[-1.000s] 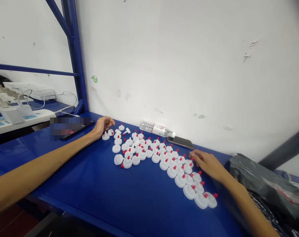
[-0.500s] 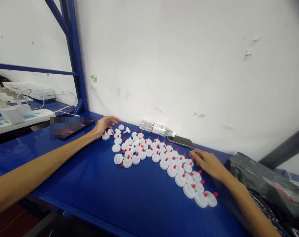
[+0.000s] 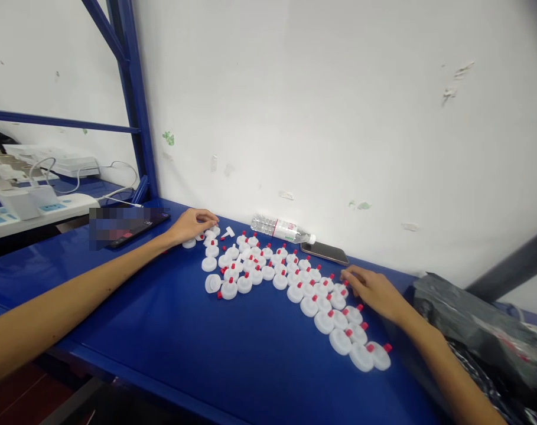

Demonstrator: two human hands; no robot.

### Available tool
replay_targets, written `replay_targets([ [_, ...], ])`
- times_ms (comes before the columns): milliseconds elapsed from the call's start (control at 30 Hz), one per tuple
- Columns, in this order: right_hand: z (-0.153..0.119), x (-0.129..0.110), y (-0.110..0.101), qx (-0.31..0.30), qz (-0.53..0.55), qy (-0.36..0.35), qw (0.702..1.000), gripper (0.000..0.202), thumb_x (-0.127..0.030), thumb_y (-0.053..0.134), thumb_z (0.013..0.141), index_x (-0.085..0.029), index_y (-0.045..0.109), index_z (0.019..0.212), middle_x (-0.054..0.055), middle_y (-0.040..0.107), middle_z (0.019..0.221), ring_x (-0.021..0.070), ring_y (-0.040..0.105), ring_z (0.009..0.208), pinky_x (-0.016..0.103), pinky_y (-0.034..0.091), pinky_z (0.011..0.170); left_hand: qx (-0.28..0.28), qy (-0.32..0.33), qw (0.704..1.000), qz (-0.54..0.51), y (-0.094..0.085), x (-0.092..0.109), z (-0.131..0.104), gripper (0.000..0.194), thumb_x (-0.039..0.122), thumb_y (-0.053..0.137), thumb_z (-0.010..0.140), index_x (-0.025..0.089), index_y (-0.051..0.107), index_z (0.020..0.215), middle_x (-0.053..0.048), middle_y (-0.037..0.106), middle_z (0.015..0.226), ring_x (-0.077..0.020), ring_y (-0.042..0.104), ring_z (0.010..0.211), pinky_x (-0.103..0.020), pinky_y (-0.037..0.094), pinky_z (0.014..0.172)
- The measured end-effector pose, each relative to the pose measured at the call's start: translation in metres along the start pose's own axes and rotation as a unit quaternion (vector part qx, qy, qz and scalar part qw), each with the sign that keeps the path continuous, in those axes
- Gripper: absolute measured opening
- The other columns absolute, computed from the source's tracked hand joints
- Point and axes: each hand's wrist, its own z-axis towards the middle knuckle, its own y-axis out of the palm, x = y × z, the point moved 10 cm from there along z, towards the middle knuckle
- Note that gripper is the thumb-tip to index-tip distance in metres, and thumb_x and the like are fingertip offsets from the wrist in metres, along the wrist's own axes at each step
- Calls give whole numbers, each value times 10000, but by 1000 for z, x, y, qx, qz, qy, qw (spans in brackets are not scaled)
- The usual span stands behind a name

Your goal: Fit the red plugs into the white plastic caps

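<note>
Many round white nozzle caps (image 3: 309,306), most with small red tips, lie in a curved band across the blue table (image 3: 233,354). At the band's far left end, my left hand (image 3: 196,225) has thumb and fingers closed round the top of one nozzle cap (image 3: 214,231), which is partly covered by the fingertips. A few caps there are half hidden under the hand. On the right, my right hand (image 3: 374,290) rests on the table with fingers loosely extended, their tips beside a red-tipped cap (image 3: 340,291). A loose white T-shaped piece (image 3: 228,232) lies near the left hand.
A clear plastic bottle (image 3: 282,228) lies along the wall, with a phone (image 3: 325,252) beside it. Another dark phone (image 3: 137,229) and a white power strip (image 3: 42,215) are on the left. A grey plastic bag (image 3: 476,330) stands at the right edge.
My left hand has moved slightly right and its fingers have closed on the red-tipped cap at the far left. My right hand has stayed in place.
</note>
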Motion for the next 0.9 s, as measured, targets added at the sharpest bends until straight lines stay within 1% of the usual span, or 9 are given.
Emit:
replay_targets([
  [133,0,-1,0,1,0,0,1000,453,-589,340,1036,-274,656,955,-15,682,665,214,663,649,328,425,676,-1,3,1000,20,0,2,-1,283,388,687,994,171,687,1175,-77,707,1198,-227,700,1034,-430,614,901],
  [333,-1,-6,-3,5,1,-9,1000,456,-584,344,1033,-268,658,934,-1,697,667,226,678,655,334,437,672,-1,0,1000,23,2,4,-5,321,426,657,1012,161,668,1192,-70,712,1122,-195,707,922,-385,625,806],
  [433,-2,-6,-3,9,1,-14,1000,455,-579,340,1036,-269,655,930,5,708,674,230,680,649,340,445,668,-10,17,999,35,4,9,-6,296,410,667,1007,163,678,1170,-69,716,1125,-197,708,937,-392,624,827],
  [500,-2,-7,-3,11,1,-18,1000,457,-577,337,1040,-269,656,929,7,713,676,230,682,646,340,450,664,-15,37,998,46,4,15,-6,288,408,669,1005,165,685,1159,-70,718,1135,-204,709,958,-404,621,852],
  [600,-2,-6,-3,11,0,-20,1000,445,-570,347,1041,-269,661,945,5,719,689,227,684,654,336,448,663,-8,82,993,81,4,36,-12,300,436,653,1009,172,696,1145,-72,715,1173,-233,698,1035,-445,596,928],
  [667,-2,-5,-3,10,0,-19,1000,434,-561,355,1041,-268,667,966,3,722,700,223,683,660,333,446,670,0,125,986,114,5,57,-22,310,459,647,1003,180,705,1125,-73,706,1198,-262,663,1122,-496,538,1019],
  [733,-1,-4,-3,9,-1,-18,1000,431,-555,357,1042,-268,672,977,0,722,704,218,678,658,332,442,673,-4,177,974,142,13,83,-37,310,471,632,995,194,716,1106,-78,699,1183,-283,612,1182,-537,451,1092],
  [800,-1,-4,-3,9,-1,-16,1000,435,-559,357,1043,-268,675,980,-1,722,706,217,676,660,331,437,675,-25,228,961,157,27,109,-55,316,480,575,996,222,739,1075,-84,698,1135,-304,578,1168,-521,406,1093],
  [900,-1,-4,-3,11,-2,-15,1000,449,-568,351,1042,-265,677,982,1,717,699,219,675,661,330,435,675,-70,279,943,168,51,137,-80,276,465,566,961,240,726,963,-82,698,1037,-292,587,1037,-424,438,953],
])
